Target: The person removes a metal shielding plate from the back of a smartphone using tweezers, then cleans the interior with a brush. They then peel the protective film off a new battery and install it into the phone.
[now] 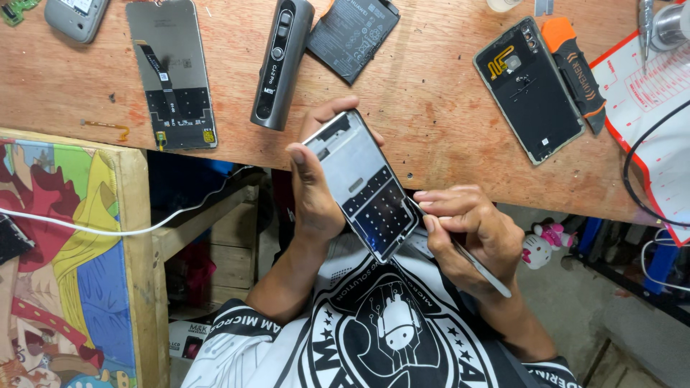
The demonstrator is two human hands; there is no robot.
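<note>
So the left hand (314, 192) is wrapped around an opened phone frame (363, 185), thumb along the near edge and fingertips poking out behind the top corner, clamped on it tight. The frame sits dead centre of the view, held in the air just off the near edge of the wooden bench (431, 108), tilted so its long side runs from 11 o'clock to 5 o'clock. You can see the bare silver inner plate up top and a dark panel with rows of little dots lower down.

The right hand (471, 233) is at 4 o'clock from the frame, fingers pinched together on a thin metal tool (471, 260), like tweezers or a pry pick, can't tell which. Its tip touches the frame's right edge near the lower corner.

On the bench: a screen panel with a ribbon cable (172, 72) at 10 o'clock, a dark grey stick-shaped gadget with buttons (282, 61) at 11, a flat black battery (352, 36) at 12, and a phone back cover (528, 90) lying inside-up at 2 o'clock with an orange-and-black handled tool (575, 68) touching its right side. A white cable (122, 230) runs across a colourful cartoon board (65, 273) at 8 o'clock.
</note>
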